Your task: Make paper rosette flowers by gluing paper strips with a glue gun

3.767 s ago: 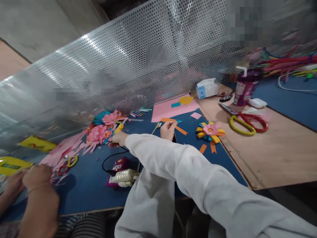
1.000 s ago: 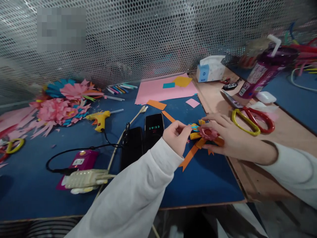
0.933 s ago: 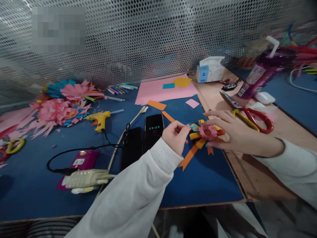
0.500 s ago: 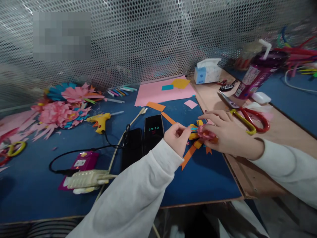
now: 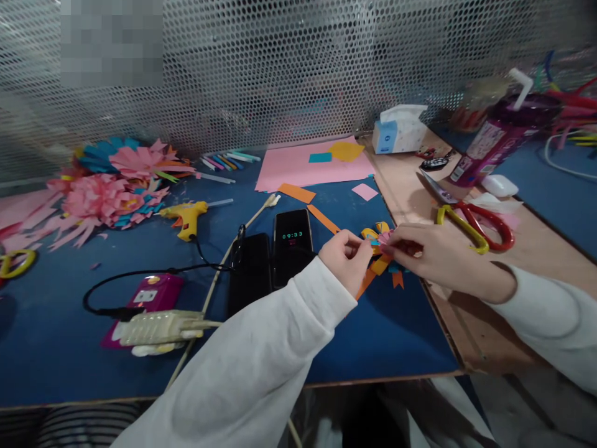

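Paper rosette (image 5: 381,264): at the tabletop (image 5: 364,342), between hands; likely light, soft, crushable; best gripped by folded loops (image 5: 369,233);
Left hand (image 5: 344,258): fingers pinch a blue strip (image 5: 375,243);
Right hand (image 5: 441,255): fingers pinch pink petals (image 5: 384,238)

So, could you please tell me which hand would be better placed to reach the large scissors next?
Probably the right hand: the large scissors lie just beyond it, handles toward that side. The left hand is farther away, across the paper flower.
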